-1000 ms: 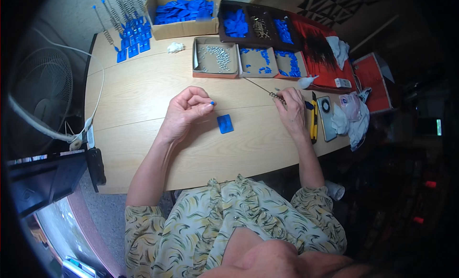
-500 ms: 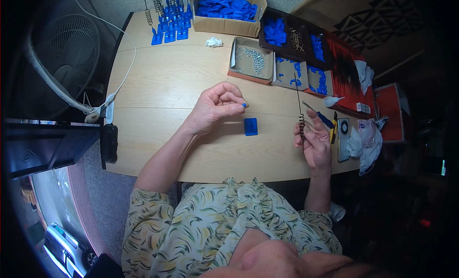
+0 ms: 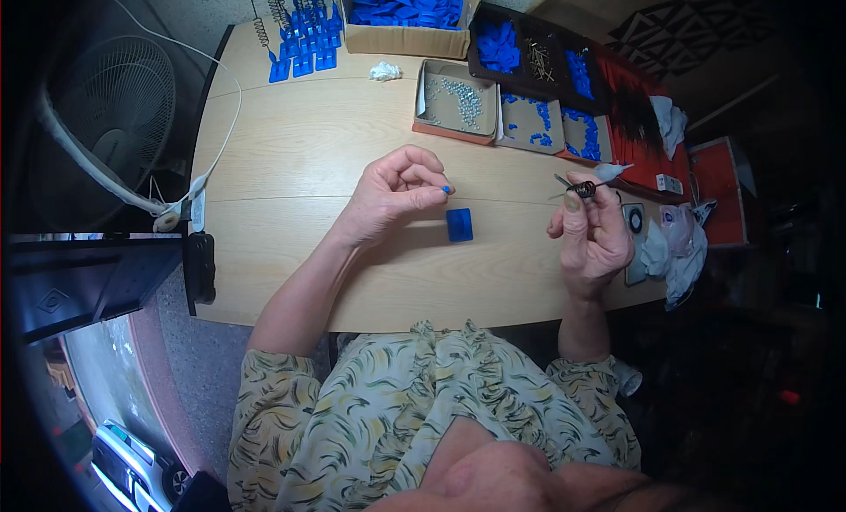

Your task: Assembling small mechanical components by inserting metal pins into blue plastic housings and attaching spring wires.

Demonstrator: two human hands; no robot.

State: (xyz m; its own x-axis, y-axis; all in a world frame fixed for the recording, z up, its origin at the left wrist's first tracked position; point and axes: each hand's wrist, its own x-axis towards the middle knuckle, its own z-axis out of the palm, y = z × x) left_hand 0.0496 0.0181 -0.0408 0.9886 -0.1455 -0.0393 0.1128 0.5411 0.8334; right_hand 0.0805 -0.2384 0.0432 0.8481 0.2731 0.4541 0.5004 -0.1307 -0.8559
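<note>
My left hand (image 3: 398, 188) is closed in a pinch over the middle of the table, with a small blue plastic piece (image 3: 448, 189) between thumb and fingertip. Just beyond those fingertips a blue square base (image 3: 459, 225) lies on the wood, touched by neither hand. On the right, my right hand (image 3: 595, 234) grips a dark coiled wire spring (image 3: 582, 189) between thumb and fingers, its coil now seen nearly end-on. A thin metal pin (image 3: 561, 181) juts out by the same fingertips; how it is held is hidden.
Finished-looking blue bases with springs (image 3: 304, 49) stand far left. Along the back are a cardboard box of blue parts (image 3: 405, 43), a tray of silver beads (image 3: 458, 131), small blue-part trays (image 3: 531, 140) and a red tray of dark wires (image 3: 630, 151). A fan (image 3: 110, 133) stands left.
My right hand has lifted and turned, swinging the spring from upright in view to nearly end-on. The left hand keeps its pinch, and the view has shifted slightly.
</note>
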